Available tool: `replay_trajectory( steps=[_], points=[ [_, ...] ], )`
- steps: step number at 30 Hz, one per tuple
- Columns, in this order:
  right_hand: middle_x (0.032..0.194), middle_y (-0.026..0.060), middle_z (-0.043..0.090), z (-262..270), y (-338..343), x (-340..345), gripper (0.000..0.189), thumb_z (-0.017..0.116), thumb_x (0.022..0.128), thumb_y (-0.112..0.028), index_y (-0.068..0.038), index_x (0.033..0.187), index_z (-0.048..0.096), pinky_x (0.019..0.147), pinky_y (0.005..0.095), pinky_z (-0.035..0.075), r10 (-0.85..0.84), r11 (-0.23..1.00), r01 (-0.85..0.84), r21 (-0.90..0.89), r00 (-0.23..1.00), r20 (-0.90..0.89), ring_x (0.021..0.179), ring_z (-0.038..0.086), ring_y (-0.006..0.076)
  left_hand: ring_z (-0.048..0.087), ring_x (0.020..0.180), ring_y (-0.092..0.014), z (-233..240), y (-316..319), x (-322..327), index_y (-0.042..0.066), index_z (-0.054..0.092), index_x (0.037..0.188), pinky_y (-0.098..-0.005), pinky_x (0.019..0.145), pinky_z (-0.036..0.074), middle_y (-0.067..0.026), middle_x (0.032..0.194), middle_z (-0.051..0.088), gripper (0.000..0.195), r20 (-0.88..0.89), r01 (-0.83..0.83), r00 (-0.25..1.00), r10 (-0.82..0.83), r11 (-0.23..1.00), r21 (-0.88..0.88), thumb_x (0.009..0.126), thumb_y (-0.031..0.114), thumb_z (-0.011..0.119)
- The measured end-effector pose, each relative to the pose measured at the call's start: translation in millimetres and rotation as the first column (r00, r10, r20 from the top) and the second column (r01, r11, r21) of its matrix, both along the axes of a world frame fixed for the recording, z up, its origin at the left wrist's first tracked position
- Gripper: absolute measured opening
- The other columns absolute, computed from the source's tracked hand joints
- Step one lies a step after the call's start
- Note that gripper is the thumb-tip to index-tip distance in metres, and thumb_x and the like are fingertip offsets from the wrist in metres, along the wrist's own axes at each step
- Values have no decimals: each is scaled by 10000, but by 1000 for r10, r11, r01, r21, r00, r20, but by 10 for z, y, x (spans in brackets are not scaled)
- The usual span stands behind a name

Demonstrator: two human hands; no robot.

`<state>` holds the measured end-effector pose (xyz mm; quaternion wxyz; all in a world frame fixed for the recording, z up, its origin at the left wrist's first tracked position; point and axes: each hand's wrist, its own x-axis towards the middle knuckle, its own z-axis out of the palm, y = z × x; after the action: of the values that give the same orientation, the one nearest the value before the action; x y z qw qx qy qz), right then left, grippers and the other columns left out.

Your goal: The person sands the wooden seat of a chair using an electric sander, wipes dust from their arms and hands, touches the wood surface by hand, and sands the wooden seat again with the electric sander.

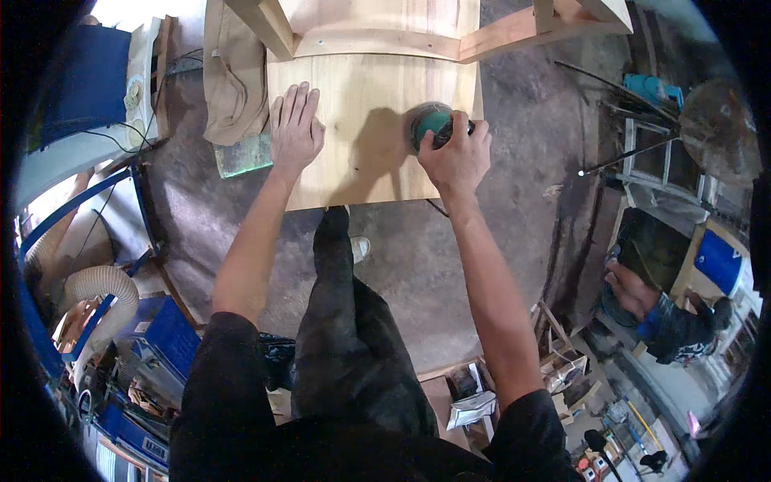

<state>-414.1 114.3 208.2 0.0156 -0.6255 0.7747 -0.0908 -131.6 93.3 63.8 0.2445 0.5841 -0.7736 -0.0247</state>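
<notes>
A pale wooden board [355,175] lies flat before me, with a wooden frame of rails and legs [376,43] standing on its far part. My left hand [296,129] rests palm down near the board's left edge, fingers together and pointing away from me, holding nothing. Near the right edge, my right hand [461,147] grips a green and black power sander, seemingly a random orbital sander [430,123], on the board's face. The sander's underside is hidden. A dark cord [438,208] shows below the board's near edge.
Brown cloth [235,90] hangs left of the board above a greenish block [244,158]. Blue machinery with a ribbed hose [114,283] stands at left. Boxes with scraps [473,400] sit behind me at right. Another person [668,319] is at far right, near a round fan [720,129].
</notes>
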Motion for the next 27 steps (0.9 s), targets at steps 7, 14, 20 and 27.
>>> replay_trajectory(
  steps=[7,14,20,27],
  points=[
    [1055,186,565,30,-534,404,426,785,777,-275,-131,1150,637,787,500,552,156,984,-160,-74,986,-50,969,606,392,438,1477,-319,8,25,77,91,559,1476,-533,1250,277,-138,1563,513,606,-20,-30,999,30,999,31,877,182,585],
    [1127,210,536,31,-575,475,455,780,796,-272,-142,1196,606,737,506,573,188,980,-192,-56,980,-58,1001,588,398,432,1477,-311,16,-10,67,98,568,1457,-532,1230,303,-122,1565,505,615,-60,-13,998,15,999,34,846,162,595],
    [1190,197,546,-76,391,386,486,815,781,-241,-141,1218,626,849,514,520,221,975,-221,-9,975,36,1045,570,401,433,1477,-309,-18,-17,60,103,572,1449,-531,1230,301,-117,1567,503,620,-58,-20,998,21,1000,9,834,170,607],
    [1214,189,556,-138,1127,326,498,829,777,-231,-160,1229,633,850,519,519,354,933,-357,49,933,67,1073,570,388,427,1482,-296,-15,-32,51,114,576,1443,-535,1232,298,-102,1569,501,633,-62,-32,998,33,999,23,815,185,613]
  ],
)
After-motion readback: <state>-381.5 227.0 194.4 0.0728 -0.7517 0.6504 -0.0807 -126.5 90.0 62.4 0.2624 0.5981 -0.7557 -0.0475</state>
